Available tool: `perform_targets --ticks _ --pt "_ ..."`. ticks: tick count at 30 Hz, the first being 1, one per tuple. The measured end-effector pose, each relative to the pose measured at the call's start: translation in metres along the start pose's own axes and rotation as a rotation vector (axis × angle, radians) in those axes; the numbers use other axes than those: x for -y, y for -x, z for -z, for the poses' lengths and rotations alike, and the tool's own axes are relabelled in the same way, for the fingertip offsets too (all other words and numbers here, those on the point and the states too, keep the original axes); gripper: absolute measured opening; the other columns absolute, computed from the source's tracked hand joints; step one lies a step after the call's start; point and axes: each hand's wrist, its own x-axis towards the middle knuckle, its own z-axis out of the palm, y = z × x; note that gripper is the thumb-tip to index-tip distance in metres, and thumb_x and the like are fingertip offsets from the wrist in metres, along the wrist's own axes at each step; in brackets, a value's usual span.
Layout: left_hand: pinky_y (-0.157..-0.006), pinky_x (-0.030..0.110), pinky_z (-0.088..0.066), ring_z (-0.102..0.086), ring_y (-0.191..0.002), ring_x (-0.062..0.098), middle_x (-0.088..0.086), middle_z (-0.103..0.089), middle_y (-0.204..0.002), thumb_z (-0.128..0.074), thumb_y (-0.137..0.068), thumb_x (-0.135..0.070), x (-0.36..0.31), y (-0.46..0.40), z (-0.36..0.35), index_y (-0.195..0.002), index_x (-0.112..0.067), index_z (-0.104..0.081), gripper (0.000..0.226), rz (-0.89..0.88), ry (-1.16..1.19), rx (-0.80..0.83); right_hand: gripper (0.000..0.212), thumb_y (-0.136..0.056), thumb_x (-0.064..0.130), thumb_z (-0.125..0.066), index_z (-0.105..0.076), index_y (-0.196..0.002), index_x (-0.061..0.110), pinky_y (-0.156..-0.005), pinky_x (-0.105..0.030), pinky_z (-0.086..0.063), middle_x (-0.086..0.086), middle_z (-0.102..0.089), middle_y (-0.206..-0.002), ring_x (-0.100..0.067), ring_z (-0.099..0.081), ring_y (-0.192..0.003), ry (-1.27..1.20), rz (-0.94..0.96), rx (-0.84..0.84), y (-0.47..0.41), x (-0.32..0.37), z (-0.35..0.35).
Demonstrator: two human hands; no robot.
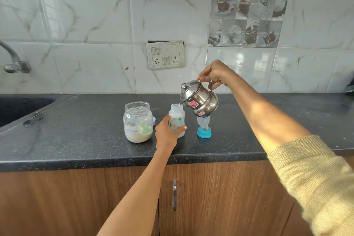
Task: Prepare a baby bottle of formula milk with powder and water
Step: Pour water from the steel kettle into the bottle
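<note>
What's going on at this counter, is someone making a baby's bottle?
Yes. The person's right hand tilts a small steel kettle by its handle, spout at the mouth of an open baby bottle. The left hand grips the bottle, which stands on the dark counter. To the left stands an open jar of formula powder with a green scoop inside. The bottle's blue-ringed teat waits on the counter under the kettle, not yet screwed on.
</note>
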Motion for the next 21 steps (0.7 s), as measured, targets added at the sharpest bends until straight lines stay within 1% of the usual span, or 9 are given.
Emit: perform_targets --ticks 4,10,17,21 --pt "-0.101 0.037 -0.042 -0.050 -0.125 0.022 0.007 -0.055 -0.133 -0.075 -0.075 -0.025 0.0004 -0.0004 -0.0004 -0.130 -0.012 -0.048 0.063 -0.009 0.005 -0.004 0.025 -0.084 0.011 -0.069 -0.070 -0.109 0.009 -0.055 -0.021 -0.055 -0.013 -0.068 -0.109 -0.018 -0.061 -0.062 0.019 0.009 -0.006 -0.0016 -0.0006 -0.0002" --pt "-0.101 0.037 -0.042 -0.049 -0.125 0.022 0.007 -0.055 -0.133 -0.075 -0.075 -0.025 0.0008 -0.0005 -0.0002 -0.131 -0.013 -0.048 0.063 -0.001 0.011 -0.002 0.024 -0.084 0.011 -0.068 -0.070 -0.109 0.009 -0.066 -0.026 -0.055 -0.014 -0.068 -0.110 -0.018 -0.061 -0.064 0.013 0.011 -0.006 -0.0026 -0.0017 -0.0006" --pt "-0.103 0.039 -0.041 -0.048 -0.127 0.022 0.007 -0.054 -0.135 -0.075 -0.076 -0.025 0.0001 -0.0007 0.0000 -0.133 -0.013 -0.046 0.065 0.009 0.008 0.005 0.025 -0.083 0.011 -0.069 -0.070 -0.108 0.009 -0.067 -0.028 -0.056 -0.014 -0.068 -0.109 -0.019 -0.062 -0.065 0.006 0.009 -0.007 -0.0037 -0.0016 -0.0010" --pt "-0.102 0.037 -0.041 -0.049 -0.126 0.022 0.007 -0.054 -0.133 -0.075 -0.076 -0.025 0.0001 -0.0005 0.0003 -0.131 -0.013 -0.047 0.063 0.004 0.008 0.007 0.025 -0.083 0.011 -0.069 -0.070 -0.108 0.008 -0.067 -0.028 -0.056 -0.014 -0.068 -0.106 -0.019 -0.061 -0.064 0.013 0.010 -0.003 -0.0042 -0.0003 -0.0008"
